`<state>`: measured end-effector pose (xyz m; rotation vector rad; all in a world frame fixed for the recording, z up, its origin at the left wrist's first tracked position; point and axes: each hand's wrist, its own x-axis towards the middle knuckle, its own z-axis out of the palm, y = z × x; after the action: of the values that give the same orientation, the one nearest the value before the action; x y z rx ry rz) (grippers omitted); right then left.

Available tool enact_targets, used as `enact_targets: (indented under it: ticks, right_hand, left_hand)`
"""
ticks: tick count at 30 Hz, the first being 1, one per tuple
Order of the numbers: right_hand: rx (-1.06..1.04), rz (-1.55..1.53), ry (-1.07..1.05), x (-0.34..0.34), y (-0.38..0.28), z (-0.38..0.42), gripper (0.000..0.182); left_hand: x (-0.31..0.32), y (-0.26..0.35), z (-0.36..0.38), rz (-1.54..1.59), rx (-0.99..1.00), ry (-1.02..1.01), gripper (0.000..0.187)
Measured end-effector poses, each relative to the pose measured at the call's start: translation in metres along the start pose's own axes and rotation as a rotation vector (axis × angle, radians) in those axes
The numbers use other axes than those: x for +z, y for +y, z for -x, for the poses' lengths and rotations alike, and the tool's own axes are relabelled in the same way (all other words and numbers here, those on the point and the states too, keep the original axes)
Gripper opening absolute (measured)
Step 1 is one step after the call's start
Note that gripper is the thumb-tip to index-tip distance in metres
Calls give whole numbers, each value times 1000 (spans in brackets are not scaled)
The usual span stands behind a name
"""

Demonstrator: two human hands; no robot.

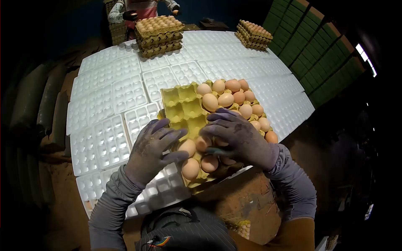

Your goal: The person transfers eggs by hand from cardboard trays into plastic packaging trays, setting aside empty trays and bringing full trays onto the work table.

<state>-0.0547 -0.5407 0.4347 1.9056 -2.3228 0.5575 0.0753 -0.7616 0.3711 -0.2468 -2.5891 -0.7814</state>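
A yellow egg tray [178, 109] lies before me on top of white moulded trays. Brown eggs fill its right side, with a few more in its near left corner; the cups at its far left are bare. My left hand [153, 148], in a stained grey-purple glove, is at the tray's left edge, fingers apart and close to a brown egg [187, 147]. Reaching in from the right, my gloved right hand [243, 138] spreads its fingers over the eggs. Its fingertips are near another egg [203, 144]. The palm covers some eggs, and any contact there is hidden.
White moulded trays [98, 142] cover the table. A stack of full egg trays [159, 37] stands at the back, a smaller stack [253, 35] back right. Behind the table is another person [142, 8] with gloved hands. Green stacked boxes [310, 46] line the right.
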Motion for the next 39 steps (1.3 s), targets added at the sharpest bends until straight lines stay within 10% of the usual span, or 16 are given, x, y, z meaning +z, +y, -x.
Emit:
enact_targets:
  ticks: [5,9,12,16,19,21,25,27,31,35,39]
  right_hand:
    - [-315,59,-113,10,34,-16,31]
    - [485,-1160,-92,-32,32,-25,34]
    - [225,-510,-536,-53,17,-34,33]
    - [-94,327,-698,-15,-23,-7,38]
    - [-254,401,-561,-15,-15,1,42]
    - [177,-225,-639,-37,5,-11,27]
    - [636,-1464,-264,-69,76,-15,57]
    - [478,-1271,-161,-75,108,-32,43]
    - [153,109,-349,-51,163,-83,34]
    - [27,277,-532,-37,176,-94,36]
    - [154,-37,-265,-57,173,-76,39]
  left_hand:
    - [-7,17,-6,-106,-8,-120,42]
    - [6,21,-5,-177,-9,-143,38]
    - [-1,16,-5,174,-159,-118,36]
    - [-22,8,11,1587,-812,260,39]
    - [-22,18,18,1106,-787,-79,42]
    - [-15,67,1,57,-526,-326,48]
    - [-7,71,6,-67,-355,-339,51]
    - [-16,60,3,190,-447,-374,52]
    - [-46,52,-41,1133,-887,-212,58]
    - [-3,-1,-107,377,-254,-1,35]
    - [23,-1,-171,-218,-335,-232,46]
